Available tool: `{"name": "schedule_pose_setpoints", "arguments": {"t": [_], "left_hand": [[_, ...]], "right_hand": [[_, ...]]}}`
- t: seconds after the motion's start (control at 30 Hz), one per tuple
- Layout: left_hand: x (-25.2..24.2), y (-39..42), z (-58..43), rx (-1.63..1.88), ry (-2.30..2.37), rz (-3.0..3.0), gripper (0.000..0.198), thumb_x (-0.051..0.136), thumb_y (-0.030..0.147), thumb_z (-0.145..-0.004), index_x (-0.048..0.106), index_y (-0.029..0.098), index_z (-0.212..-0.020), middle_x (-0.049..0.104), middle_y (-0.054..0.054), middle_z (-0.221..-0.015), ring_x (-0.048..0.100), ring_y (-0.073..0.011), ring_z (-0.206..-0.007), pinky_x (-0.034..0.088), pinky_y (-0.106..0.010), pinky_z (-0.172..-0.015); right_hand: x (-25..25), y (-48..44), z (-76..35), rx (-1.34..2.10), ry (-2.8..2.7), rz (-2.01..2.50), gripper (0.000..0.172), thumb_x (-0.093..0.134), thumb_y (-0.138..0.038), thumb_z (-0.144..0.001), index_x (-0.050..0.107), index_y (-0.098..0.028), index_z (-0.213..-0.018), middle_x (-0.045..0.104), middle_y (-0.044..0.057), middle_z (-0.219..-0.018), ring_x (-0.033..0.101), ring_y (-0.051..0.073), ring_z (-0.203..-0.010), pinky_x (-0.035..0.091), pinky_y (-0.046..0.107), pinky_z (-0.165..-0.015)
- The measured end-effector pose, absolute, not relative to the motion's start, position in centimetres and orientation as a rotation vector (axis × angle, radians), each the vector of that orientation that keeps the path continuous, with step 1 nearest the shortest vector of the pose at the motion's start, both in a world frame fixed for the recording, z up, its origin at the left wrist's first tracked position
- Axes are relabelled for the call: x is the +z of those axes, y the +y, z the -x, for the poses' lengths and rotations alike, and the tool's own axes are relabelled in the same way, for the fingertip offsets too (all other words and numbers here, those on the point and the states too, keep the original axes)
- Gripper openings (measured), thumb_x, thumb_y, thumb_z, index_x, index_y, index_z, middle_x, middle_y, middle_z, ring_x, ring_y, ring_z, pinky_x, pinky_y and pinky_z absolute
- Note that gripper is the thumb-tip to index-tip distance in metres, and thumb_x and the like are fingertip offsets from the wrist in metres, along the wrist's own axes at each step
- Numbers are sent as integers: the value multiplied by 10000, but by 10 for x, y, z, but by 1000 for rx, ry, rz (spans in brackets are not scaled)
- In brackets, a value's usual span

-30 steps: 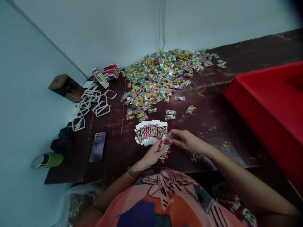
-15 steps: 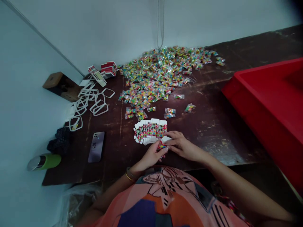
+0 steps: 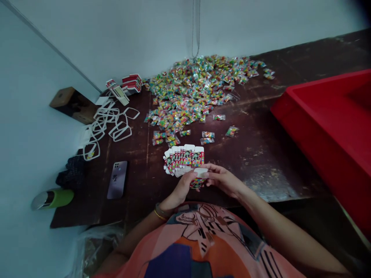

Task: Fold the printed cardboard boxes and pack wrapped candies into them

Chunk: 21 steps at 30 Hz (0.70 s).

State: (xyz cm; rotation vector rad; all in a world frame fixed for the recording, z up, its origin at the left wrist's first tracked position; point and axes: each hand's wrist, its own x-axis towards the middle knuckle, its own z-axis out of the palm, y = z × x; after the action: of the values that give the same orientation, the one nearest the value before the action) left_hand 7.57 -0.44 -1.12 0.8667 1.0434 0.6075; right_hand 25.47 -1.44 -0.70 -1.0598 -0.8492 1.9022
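Note:
My left hand (image 3: 181,189) and my right hand (image 3: 223,179) meet over the near edge of a dark wooden table (image 3: 261,150). Together they grip a small red printed carton (image 3: 198,178) with a white flap on top. Both hands have their fingers closed round it. Just beyond them lies a fanned row of flat cartons (image 3: 184,159) of the same print. Farther back spreads a big heap of small colourful candy packets (image 3: 197,90), with a few loose packets (image 3: 208,137) near the fan.
A red plastic crate (image 3: 327,127) fills the right side. A phone (image 3: 117,179) lies face down at the left, near a green bottle (image 3: 53,197), dark cloth and white card cut-outs (image 3: 111,123). More stacked cartons (image 3: 131,83) sit by the wall.
The carton has turned in my hands: its white flap now shows on top, and my right hand has drawn in closer to the left.

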Motion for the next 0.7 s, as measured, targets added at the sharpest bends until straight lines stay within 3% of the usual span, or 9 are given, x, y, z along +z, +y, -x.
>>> {"name": "schedule_pose_setpoints", "arguments": {"t": [0.13,0.27,0.47,0.63,0.7], "left_hand": [[-6,1,-74,558,1021,-995,407,548,329,-740,634,149,-1095,656,-54,-942,575,-172,-799,452,-219,-561],[2,8,-78,584,1015,-918,408,493,329,-748,648,120,-1062,672,-87,-910,594,-200,-776,448,-245,-535],[5,7,-74,588,797,-855,446,594,349,-758,612,138,-1151,666,-99,-1017,609,-227,-889,484,-282,-639],[4,-1,-73,537,852,-697,521,629,354,-787,518,166,-1259,646,-111,-1056,637,-209,-784,480,-275,-551],[6,-5,-77,480,782,-631,537,606,371,-810,482,182,-1297,640,-124,-1074,645,-223,-789,494,-297,-551]], "right_hand": [[8,-8,-254,1656,-1217,1100,209,680,-316,-779,724,-209,-953,656,41,-892,620,134,-704,538,280,-664],[31,1,-259,1340,-1623,1015,219,583,-318,-880,724,-248,-1032,659,70,-1048,611,192,-985,502,358,-873],[31,16,-268,1435,-1551,1110,205,637,-378,-834,750,-244,-939,690,47,-928,651,181,-822,552,328,-724],[15,5,-256,1201,-1721,1066,259,576,-324,-884,695,-267,-1107,660,75,-1118,610,207,-1037,496,390,-910],[13,-4,-259,1150,-1711,1131,265,565,-318,-891,688,-269,-1121,672,76,-1124,613,208,-1040,488,385,-919]]}}
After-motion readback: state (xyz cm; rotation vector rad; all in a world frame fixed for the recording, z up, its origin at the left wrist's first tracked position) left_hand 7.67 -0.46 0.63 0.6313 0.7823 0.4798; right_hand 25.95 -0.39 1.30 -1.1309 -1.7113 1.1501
